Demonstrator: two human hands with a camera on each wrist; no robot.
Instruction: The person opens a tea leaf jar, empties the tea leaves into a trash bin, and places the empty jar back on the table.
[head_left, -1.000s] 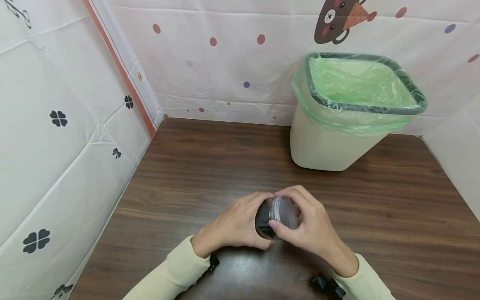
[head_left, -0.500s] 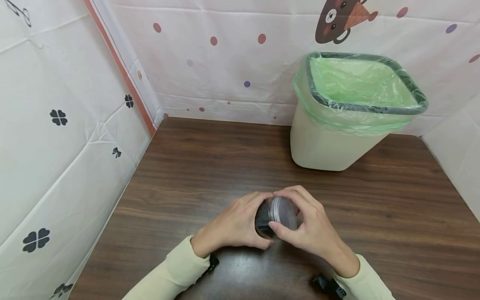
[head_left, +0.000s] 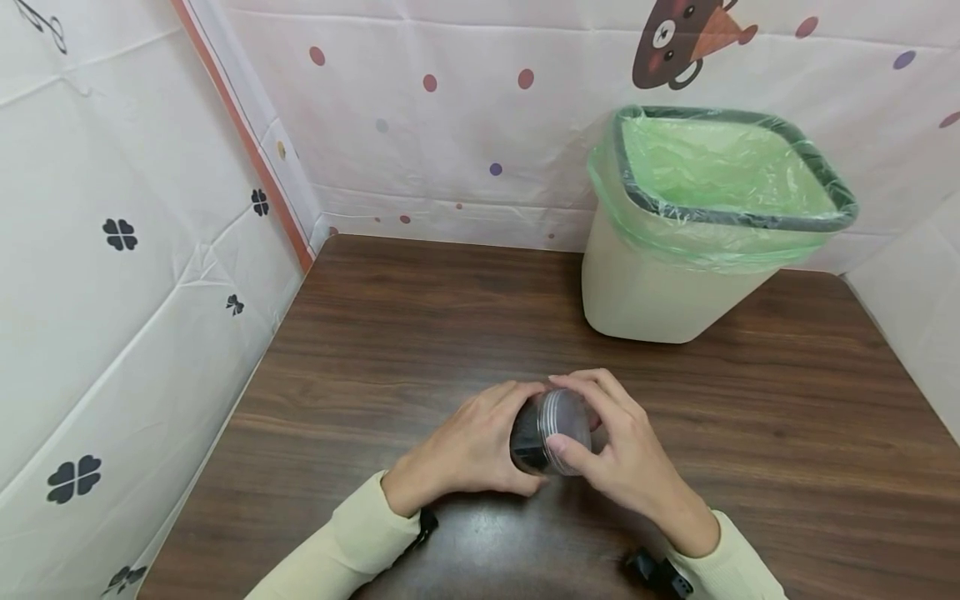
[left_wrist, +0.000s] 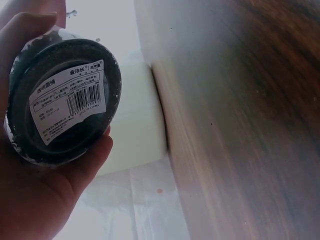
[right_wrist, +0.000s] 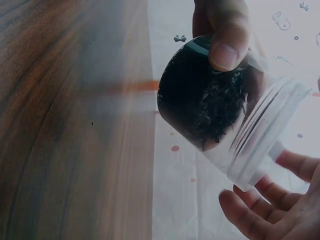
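A clear jar (head_left: 528,437) with dark contents lies tilted between both hands in the head view, its ridged translucent lid (head_left: 573,417) facing right. Around the jar's body curls the left hand (head_left: 472,446). The right hand (head_left: 630,446) grips the lid, thumb on the near side and fingers over the far side. A white barcode label (left_wrist: 72,102) covers part of the jar's dark base in the left wrist view, where the left hand (left_wrist: 42,200) wraps the jar. In the right wrist view, the right hand's fingertips (right_wrist: 257,187) meet the lid's rim (right_wrist: 270,130).
A cream bin (head_left: 660,283) with a green liner (head_left: 727,167) stands at the back right of the brown wood table (head_left: 390,317). Patterned white sheets (head_left: 420,142) hang behind and to the left. Black bands show at both wrists.
The right thumb has shifted slightly right and up, from the jar's near side onto the lid's edge, and the right fingers have moved a little. The left hand keeps its hold in nearly the same place.
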